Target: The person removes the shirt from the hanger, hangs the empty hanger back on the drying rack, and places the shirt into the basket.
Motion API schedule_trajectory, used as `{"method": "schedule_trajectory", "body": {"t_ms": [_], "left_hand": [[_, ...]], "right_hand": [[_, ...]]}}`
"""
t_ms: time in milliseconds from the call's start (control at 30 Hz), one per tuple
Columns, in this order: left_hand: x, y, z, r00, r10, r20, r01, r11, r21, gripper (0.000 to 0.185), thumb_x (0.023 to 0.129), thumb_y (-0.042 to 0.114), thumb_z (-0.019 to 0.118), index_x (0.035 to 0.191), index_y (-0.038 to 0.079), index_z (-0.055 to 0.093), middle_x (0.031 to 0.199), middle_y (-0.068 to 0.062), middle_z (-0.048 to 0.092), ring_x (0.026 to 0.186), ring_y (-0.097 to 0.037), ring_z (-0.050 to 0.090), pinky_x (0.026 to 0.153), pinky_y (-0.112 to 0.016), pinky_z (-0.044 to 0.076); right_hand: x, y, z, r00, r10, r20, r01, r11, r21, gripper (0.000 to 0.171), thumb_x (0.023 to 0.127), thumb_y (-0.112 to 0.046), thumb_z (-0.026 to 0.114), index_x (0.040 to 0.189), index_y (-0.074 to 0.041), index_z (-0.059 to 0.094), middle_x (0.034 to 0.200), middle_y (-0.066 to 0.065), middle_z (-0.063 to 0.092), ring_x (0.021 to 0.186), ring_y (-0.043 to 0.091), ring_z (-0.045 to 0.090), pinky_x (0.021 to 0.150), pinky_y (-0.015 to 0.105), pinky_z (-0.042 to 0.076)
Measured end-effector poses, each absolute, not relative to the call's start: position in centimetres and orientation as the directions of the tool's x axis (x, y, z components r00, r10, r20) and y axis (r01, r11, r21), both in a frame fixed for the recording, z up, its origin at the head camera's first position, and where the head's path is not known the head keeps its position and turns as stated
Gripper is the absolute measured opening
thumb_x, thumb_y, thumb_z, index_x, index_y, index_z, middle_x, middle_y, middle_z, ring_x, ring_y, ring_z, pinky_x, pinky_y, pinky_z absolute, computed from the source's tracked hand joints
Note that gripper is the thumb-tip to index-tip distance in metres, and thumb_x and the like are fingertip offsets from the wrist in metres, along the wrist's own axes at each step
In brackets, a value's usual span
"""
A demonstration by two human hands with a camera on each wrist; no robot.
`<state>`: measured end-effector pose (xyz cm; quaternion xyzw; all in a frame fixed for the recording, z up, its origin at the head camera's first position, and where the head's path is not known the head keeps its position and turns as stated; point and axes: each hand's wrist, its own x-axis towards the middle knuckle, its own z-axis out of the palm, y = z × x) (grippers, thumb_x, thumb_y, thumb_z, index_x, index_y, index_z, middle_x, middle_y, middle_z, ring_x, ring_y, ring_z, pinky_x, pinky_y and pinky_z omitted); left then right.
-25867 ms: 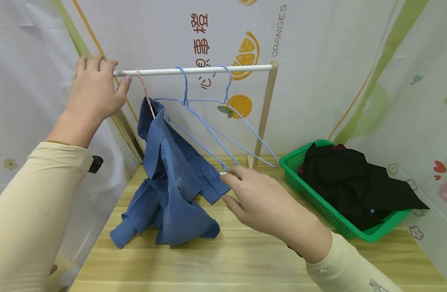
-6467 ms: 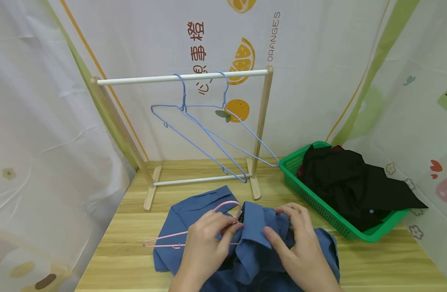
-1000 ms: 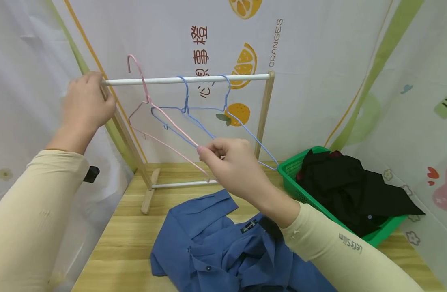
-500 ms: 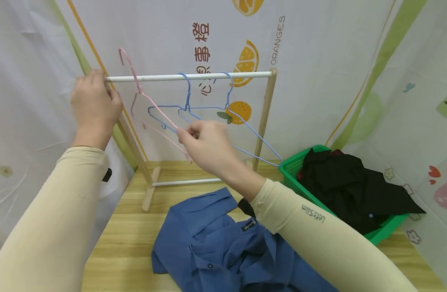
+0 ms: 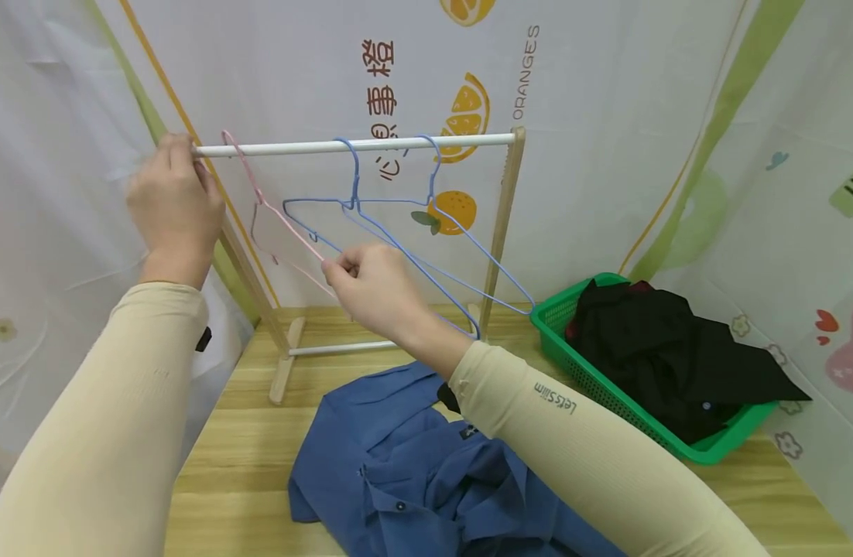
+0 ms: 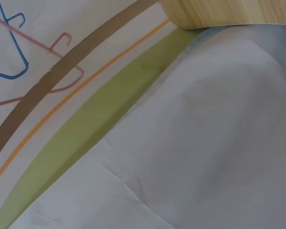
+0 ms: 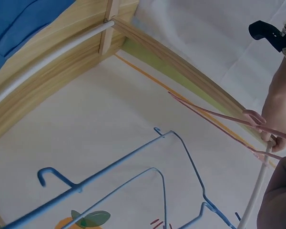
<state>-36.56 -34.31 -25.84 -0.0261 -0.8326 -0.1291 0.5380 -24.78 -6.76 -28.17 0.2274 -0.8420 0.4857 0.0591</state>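
Observation:
My left hand (image 5: 176, 213) grips the top left corner of a small clothes rack, at the end of its white rod (image 5: 290, 148). With its thumb and fingers my right hand (image 5: 374, 290) pinches the lower arm of a pink hanger (image 5: 290, 226). The hanger is bare, and its hook is at the rod near the left end; whether its weight rests there I cannot tell. In the right wrist view the same pink hanger (image 7: 224, 116) slants past the left hand. A blue shirt (image 5: 412, 464) lies crumpled on the table, partly hidden by the right arm.
Two blue hangers, one to the left (image 5: 355, 174) and one to the right (image 5: 436, 166), hang bare on the rod. A green basket (image 5: 573, 357) holding black clothing (image 5: 649, 348) stands at the right. White printed curtains surround the wooden table (image 5: 224, 464).
The pink hanger first carried the shirt on the rod, then was drawn out at the table. Within the last second, my right hand moved it left and lowered its hook to the rod.

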Motion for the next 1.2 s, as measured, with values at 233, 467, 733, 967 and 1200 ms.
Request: {"method": "schedule_trajectory", "body": {"t_ms": [233,467,733,967,1200], "left_hand": [[-36.7,-34.3,-25.9,-0.434,-0.088,0.896,0.158,0.972,0.172,0.031,0.110,0.011,0.044,0.128,-0.005,0.062,0.129,-0.023,0.070,0.083,-0.057,0.064,0.064,-0.066,0.047],[-36.7,-34.1,-25.8,-0.441,-0.074,0.894,0.158,0.975,0.159,0.031,0.110,0.011,0.044,0.128,-0.006,0.062,0.131,-0.023,0.070,0.080,-0.058,0.064,0.061,-0.065,0.046],[-36.1,-34.2,-25.5,-0.466,-0.084,0.881,0.140,0.976,0.167,0.030,0.109,0.009,0.044,0.127,-0.006,0.063,0.131,-0.023,0.070,0.076,-0.057,0.064,0.058,-0.062,0.043],[-36.0,-34.1,-25.4,-0.481,-0.089,0.872,0.129,0.977,0.171,0.032,0.110,0.010,0.043,0.129,-0.007,0.063,0.133,-0.024,0.070,0.081,-0.059,0.066,0.061,-0.065,0.046],[-35.9,-34.2,-25.3,-0.489,-0.093,0.867,0.125,0.977,0.175,0.031,0.108,0.009,0.047,0.130,-0.006,0.063,0.133,-0.024,0.069,0.082,-0.061,0.064,0.062,-0.066,0.045]], "right_hand": [[-25.4,-7.0,-29.3,-0.877,-0.353,0.326,-0.466,0.459,-0.757,0.032,0.110,-0.028,0.059,0.085,-0.013,0.072,0.061,-0.002,0.058,0.051,0.008,0.050,0.048,0.022,0.036],[-25.4,-7.0,-29.7,-0.867,-0.447,0.223,-0.444,0.484,-0.754,0.028,0.109,-0.025,0.057,0.095,-0.011,0.076,0.069,0.000,0.069,0.054,0.009,0.060,0.050,0.022,0.048],[-24.8,-7.2,-29.6,-0.864,-0.489,0.123,-0.413,0.548,-0.727,0.025,0.111,-0.024,0.056,0.103,-0.008,0.072,0.069,-0.001,0.068,0.049,0.010,0.059,0.044,0.021,0.046],[-24.7,-7.0,-29.3,-0.867,-0.485,0.118,-0.415,0.570,-0.709,0.024,0.110,-0.024,0.055,0.109,-0.007,0.072,0.074,-0.001,0.067,0.049,0.008,0.053,0.045,0.019,0.043],[-24.9,-6.1,-28.6,-0.860,-0.501,0.095,-0.424,0.600,-0.678,0.040,0.110,-0.023,0.054,0.141,0.000,0.063,0.107,0.004,0.075,0.066,0.009,0.070,0.056,0.022,0.055]]}}
